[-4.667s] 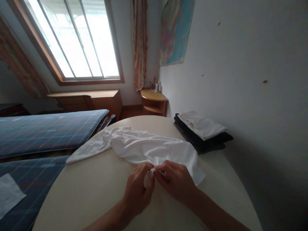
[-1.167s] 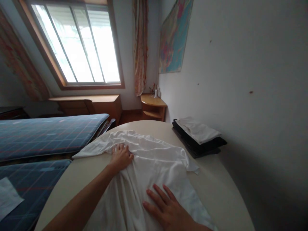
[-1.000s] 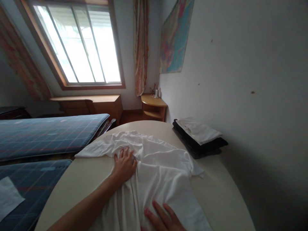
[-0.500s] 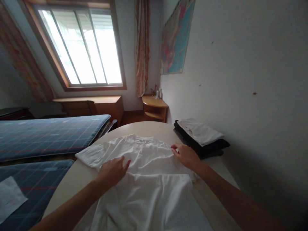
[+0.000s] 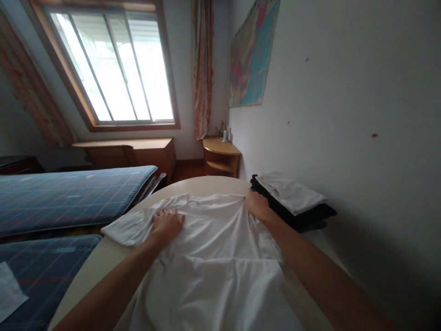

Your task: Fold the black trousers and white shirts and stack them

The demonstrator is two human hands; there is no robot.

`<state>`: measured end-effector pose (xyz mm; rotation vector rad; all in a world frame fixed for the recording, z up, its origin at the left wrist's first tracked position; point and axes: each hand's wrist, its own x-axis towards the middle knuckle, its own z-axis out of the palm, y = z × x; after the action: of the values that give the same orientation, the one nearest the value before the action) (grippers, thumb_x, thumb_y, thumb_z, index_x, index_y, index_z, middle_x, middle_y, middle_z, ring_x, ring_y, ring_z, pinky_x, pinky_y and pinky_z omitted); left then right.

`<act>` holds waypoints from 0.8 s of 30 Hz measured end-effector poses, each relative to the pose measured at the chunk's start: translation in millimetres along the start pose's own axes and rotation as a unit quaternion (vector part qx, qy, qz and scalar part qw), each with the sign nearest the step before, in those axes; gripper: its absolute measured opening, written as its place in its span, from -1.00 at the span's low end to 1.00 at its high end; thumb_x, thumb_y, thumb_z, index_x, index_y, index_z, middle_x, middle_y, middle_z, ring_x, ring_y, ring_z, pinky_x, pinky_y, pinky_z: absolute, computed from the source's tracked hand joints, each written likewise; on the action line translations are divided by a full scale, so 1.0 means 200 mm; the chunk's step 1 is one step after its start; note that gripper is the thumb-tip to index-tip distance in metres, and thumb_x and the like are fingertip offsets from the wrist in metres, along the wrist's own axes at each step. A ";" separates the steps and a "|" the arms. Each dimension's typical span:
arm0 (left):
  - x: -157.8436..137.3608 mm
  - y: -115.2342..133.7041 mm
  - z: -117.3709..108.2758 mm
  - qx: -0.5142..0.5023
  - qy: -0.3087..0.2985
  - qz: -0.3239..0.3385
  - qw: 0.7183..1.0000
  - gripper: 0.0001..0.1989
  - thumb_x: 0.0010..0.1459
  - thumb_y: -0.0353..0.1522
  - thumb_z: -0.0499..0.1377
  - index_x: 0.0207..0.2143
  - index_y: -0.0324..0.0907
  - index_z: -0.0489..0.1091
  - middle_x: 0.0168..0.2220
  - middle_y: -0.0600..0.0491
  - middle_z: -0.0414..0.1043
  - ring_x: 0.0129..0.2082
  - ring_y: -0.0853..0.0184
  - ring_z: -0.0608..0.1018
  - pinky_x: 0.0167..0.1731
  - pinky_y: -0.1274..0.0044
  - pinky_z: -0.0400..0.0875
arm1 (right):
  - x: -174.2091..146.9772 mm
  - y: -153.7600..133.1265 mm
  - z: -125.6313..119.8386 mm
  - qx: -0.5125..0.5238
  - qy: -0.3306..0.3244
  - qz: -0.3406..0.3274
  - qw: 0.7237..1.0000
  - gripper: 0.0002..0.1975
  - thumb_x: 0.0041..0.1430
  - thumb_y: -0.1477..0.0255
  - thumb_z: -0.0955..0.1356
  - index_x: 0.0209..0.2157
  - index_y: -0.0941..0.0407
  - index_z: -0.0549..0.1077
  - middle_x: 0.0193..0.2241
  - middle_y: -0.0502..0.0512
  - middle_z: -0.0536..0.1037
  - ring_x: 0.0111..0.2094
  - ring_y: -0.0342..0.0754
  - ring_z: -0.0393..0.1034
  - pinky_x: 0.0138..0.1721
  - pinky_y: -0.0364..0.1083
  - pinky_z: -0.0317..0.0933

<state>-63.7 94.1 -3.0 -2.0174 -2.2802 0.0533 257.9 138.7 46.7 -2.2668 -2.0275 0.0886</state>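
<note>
A white T-shirt (image 5: 213,230) is spread over the round table (image 5: 82,276), its collar end away from me and its lower part reaching toward me in loose folds. My left hand (image 5: 168,223) lies flat on the shirt near its left shoulder, fingers spread. At the right shoulder, my right hand (image 5: 257,204) is closed on the shirt's edge, and the cloth creases toward it. The fingertips of that hand are partly hidden. Close beyond it sits a stack of folded clothes (image 5: 292,195), white on top and black beneath.
Two blue plaid mattresses (image 5: 76,197) lie left of the table, one with a white cloth or sheet (image 5: 10,292) on it. The wall (image 5: 344,92) runs along the right side. A corner shelf (image 5: 222,147) and a desk (image 5: 151,145) stand by the window.
My left hand has moved forward and flattened onto the shirt. My right hand has pushed farther away at the shoulder, and the cloth around the collar is stretched more tightly.
</note>
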 end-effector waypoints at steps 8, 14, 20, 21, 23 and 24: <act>0.17 -0.06 0.03 -0.014 -0.053 -0.070 0.996 -0.17 0.24 0.11 -0.16 0.34 -0.27 0.12 0.25 -0.50 0.19 0.22 -0.27 0.32 0.14 -0.03 0.03 | 0.00 -0.17 0.19 0.048 0.025 -0.079 0.995 -0.42 0.38 0.30 0.20 0.36 0.18 0.06 0.33 0.27 0.19 0.33 0.16 0.05 0.27 0.05 -0.03; 0.16 -0.03 0.15 -0.032 0.019 -0.105 0.994 -0.26 0.29 0.02 -0.18 0.35 -0.24 0.10 0.30 -0.48 0.11 0.27 -0.29 0.23 0.16 -0.04 -0.02 | -0.17 -0.18 0.36 0.056 -0.013 -0.093 0.994 -0.38 0.37 0.11 0.14 0.34 0.12 0.17 0.39 0.20 0.04 0.38 0.28 -0.15 0.31 0.31 -0.32; 0.15 -0.18 0.17 -0.110 0.033 -0.009 0.993 -0.43 0.30 -0.13 -0.06 0.26 -0.17 0.28 0.27 -0.28 0.25 0.28 -0.12 0.27 0.20 0.05 0.08 | -0.20 -0.11 0.39 0.063 0.044 -0.124 0.989 -0.43 0.35 0.11 0.18 0.28 0.06 0.26 0.35 0.15 0.16 0.36 0.18 -0.08 0.32 0.26 -0.38; 0.15 -0.23 0.16 -0.118 0.028 0.012 0.993 -0.49 0.29 -0.19 -0.04 0.21 -0.14 0.34 0.24 -0.20 0.32 0.26 -0.03 0.32 0.21 0.14 0.14 | -0.19 -0.10 0.40 0.062 0.056 -0.125 0.989 -0.45 0.35 0.12 0.19 0.26 0.05 0.28 0.34 0.14 0.19 0.35 0.17 -0.05 0.31 0.24 -0.33; 0.15 -0.32 0.12 -0.135 0.026 0.039 0.990 -0.54 0.29 -0.28 -0.06 0.14 -0.12 0.41 0.18 -0.09 0.41 0.21 0.12 0.41 0.19 0.30 0.23 | -0.18 -0.07 0.40 0.056 0.082 -0.117 0.988 -0.53 0.35 0.14 0.21 0.18 0.04 0.36 0.27 0.14 0.31 0.28 0.12 0.09 0.27 0.15 -0.15; 0.14 -0.35 0.10 -0.142 0.028 0.041 0.989 -0.54 0.30 -0.30 -0.10 0.13 -0.14 0.41 0.16 -0.07 0.44 0.18 0.15 0.44 0.17 0.34 0.27 | -0.17 -0.06 0.40 0.052 0.093 -0.111 0.988 -0.58 0.36 0.17 0.22 0.13 0.04 0.40 0.22 0.13 0.37 0.22 0.09 0.17 0.22 0.09 -0.05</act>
<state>-138.6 114.2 -15.5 -2.2126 -2.2787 -0.3383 233.5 108.4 -31.5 -1.8966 -2.1053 -0.0329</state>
